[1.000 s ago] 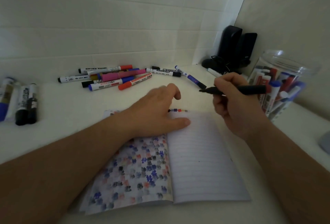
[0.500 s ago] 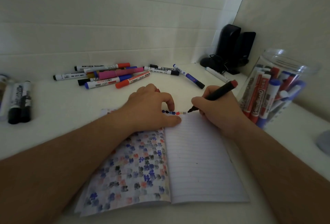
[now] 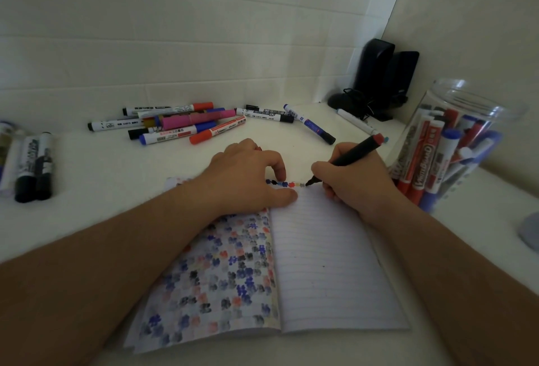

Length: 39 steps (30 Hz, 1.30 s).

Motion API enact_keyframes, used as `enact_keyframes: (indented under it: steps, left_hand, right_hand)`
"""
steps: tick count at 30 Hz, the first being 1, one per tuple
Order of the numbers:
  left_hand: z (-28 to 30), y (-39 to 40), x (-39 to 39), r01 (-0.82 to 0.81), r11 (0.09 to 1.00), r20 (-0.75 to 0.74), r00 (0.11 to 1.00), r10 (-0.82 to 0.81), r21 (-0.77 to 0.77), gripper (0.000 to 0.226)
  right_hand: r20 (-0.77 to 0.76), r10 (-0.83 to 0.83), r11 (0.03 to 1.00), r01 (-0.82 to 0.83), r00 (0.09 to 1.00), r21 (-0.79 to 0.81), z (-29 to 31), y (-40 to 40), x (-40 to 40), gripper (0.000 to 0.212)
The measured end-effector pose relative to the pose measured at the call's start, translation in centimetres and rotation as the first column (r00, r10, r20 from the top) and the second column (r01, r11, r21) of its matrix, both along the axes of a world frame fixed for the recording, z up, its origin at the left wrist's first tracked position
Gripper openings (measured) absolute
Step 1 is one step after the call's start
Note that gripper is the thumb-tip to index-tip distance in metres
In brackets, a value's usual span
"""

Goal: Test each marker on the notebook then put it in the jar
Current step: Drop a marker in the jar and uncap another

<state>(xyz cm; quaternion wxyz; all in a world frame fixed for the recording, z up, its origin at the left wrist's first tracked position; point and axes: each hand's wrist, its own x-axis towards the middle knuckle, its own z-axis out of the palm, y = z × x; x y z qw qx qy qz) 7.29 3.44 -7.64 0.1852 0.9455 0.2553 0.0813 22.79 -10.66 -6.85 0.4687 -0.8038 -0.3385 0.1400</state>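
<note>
The open notebook lies in front of me, its left page covered in colour blots and a short row of marks along the top of the lined right page. My right hand grips a black marker with a red end, its tip touching the page at the end of that row. My left hand rests on the top of the notebook with fingers curled; a bit of a red cap shows behind its knuckles. The clear jar, holding several markers, stands right of my right hand.
Several loose markers lie in a heap at the back, with more to their right. A few black-capped markers lie at the far left. Two black speakers stand in the corner. A grey object sits at the right edge.
My right hand has come down from mid-air to the page and set the marker tip at the end of the row. My left hand has stayed on the notebook.
</note>
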Motion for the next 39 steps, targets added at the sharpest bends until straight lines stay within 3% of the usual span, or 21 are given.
enact_keyframes:
  steps: [5,12,22,28,39]
  left_hand:
    - [-0.01,-0.06,0.01,-0.003,1.0,-0.002,1.0,0.003,-0.004,0.04]
    - [-0.02,-0.05,-0.06,0.005,1.0,0.004,1.0,-0.005,-0.005,0.04]
    - [0.02,-0.07,-0.09,0.005,1.0,0.003,1.0,-0.005,-0.014,0.041]
    - [0.02,-0.08,-0.03,0.005,1.0,0.009,1.0,-0.005,-0.006,0.041]
    - [-0.01,-0.04,-0.01,0.004,1.0,0.0,1.0,-0.004,0.003,0.042]
  right_hand:
    - [0.076,-0.029,0.999,0.03,0.997,-0.012,0.08,0.05,0.0,0.025]
    - [-0.036,-0.024,0.998,0.026,0.999,0.061,-0.14,-0.09,0.34,0.024]
    - [0.116,-0.017,1.0,0.017,0.993,0.001,-0.07,0.15,0.01,0.027]
    - [-0.022,-0.007,0.997,0.008,1.0,0.08,-0.27,-0.11,0.34,0.027]
    - [0.054,0.022,1.0,-0.023,0.998,0.015,-0.25,-0.18,0.23,0.029]
